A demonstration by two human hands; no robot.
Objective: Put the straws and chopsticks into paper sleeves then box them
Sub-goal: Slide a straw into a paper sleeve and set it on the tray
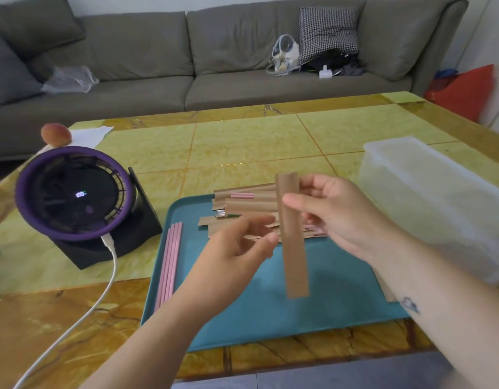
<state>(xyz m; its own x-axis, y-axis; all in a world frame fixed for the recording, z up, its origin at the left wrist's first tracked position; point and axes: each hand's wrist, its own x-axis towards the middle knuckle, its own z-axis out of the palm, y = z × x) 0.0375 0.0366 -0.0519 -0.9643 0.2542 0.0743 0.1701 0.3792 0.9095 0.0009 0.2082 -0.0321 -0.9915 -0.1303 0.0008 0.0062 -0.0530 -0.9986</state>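
Observation:
My right hand (335, 217) pinches a brown paper sleeve (294, 254) near its top, and the sleeve hangs upright over the teal tray (270, 318). My left hand (237, 248) hovers just left of the sleeve with fingers apart and holds nothing. A pile of brown paper sleeves (248, 204) lies at the tray's far end, some with pink straw tips and a metal tip showing. Several pink straws (169, 262) lie along the tray's left edge. A translucent white plastic box (439, 203) stands to the right of the tray.
A purple and black desk fan (74, 195) with a white cable (82, 313) stands left of the tray. A peach (56, 133) and white paper (88, 136) lie at the table's far left corner. A grey sofa (214, 60) runs behind the table.

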